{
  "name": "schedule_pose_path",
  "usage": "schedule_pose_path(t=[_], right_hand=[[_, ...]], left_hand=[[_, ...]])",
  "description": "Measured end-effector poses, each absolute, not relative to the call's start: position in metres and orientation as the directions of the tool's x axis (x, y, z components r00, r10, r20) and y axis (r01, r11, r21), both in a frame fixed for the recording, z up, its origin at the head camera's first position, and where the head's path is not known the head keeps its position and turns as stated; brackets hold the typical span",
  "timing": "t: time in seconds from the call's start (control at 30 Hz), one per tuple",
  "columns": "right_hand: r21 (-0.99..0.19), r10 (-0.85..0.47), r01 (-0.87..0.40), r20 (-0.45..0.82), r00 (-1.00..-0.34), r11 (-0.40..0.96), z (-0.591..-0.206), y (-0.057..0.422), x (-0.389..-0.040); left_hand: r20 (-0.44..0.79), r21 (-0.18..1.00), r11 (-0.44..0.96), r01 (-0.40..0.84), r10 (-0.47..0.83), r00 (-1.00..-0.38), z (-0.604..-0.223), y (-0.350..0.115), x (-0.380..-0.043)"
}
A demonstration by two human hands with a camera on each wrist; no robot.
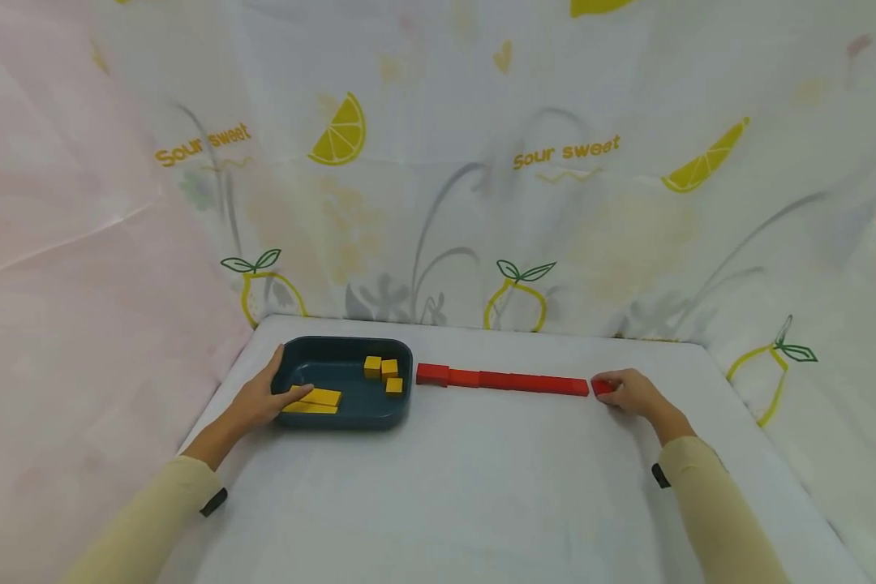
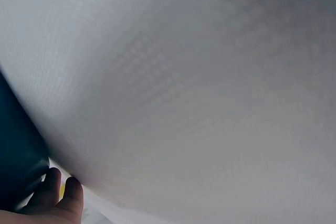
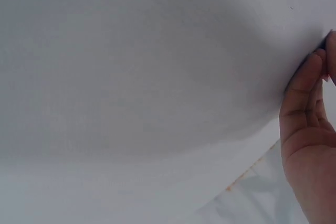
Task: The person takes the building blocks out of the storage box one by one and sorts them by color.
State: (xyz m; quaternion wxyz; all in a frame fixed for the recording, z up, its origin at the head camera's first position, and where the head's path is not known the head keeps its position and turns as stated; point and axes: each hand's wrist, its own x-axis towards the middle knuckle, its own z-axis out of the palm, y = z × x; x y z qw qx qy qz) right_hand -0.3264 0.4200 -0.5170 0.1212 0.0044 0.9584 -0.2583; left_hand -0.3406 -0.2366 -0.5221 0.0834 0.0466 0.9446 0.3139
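Observation:
A dark teal tray (image 1: 358, 421) stands at the left of the white table in the head view. My left hand (image 1: 257, 401) grips its left end, the thumb over the rim and the fingers outside. Inside lie long flat yellow blocks (image 1: 327, 397) under the thumb, and several yellow cubes (image 1: 372, 367) at the right. From the tray's right side runs a row of red blocks (image 1: 533, 383), end to end. Just past the row's right end, my right hand (image 1: 633, 392) pinches a small red block (image 1: 600, 387), a narrow gap apart. Fingers partly hide that block.
A white cloth covers the table (image 1: 467, 487). Behind it hangs a curtain (image 1: 438, 203) printed with lemons and lettering, which also closes in both sides. The table's back edge runs a short way behind the tray and the red row.

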Motion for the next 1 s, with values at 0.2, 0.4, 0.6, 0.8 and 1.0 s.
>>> schedule_pose_path(t=[0.2,0.4,0.6,0.8,1.0], right_hand=[[-0.511,-0.045,0.087,-0.240,-0.970,0.855,-0.5156,0.4167,-0.3269],[-0.527,-0.073,0.048,-0.205,-0.976,0.848,-0.5192,0.4160,-0.3273],[-0.571,-0.088,0.060,-0.229,-0.969,0.819,-0.5192,0.4133,-0.3293],[-0.578,-0.095,0.060,-0.233,-0.968,0.814,-0.5186,0.4108,-0.3298],[-0.580,-0.098,0.052,-0.225,-0.970,0.813,-0.5188,0.4097,-0.3266]], left_hand=[[-0.138,0.606,0.795,0.030,0.142,-0.980,-0.5222,-0.2364,-0.3387],[-0.141,0.602,0.798,0.027,0.140,-0.980,-0.5216,-0.2379,-0.3403],[-0.138,0.609,0.793,0.025,0.137,-0.981,-0.5217,-0.2387,-0.3415],[-0.133,0.611,0.791,0.028,0.138,-0.981,-0.5214,-0.2396,-0.3407],[-0.127,0.621,0.783,0.028,0.136,-0.982,-0.5228,-0.2394,-0.3397]])
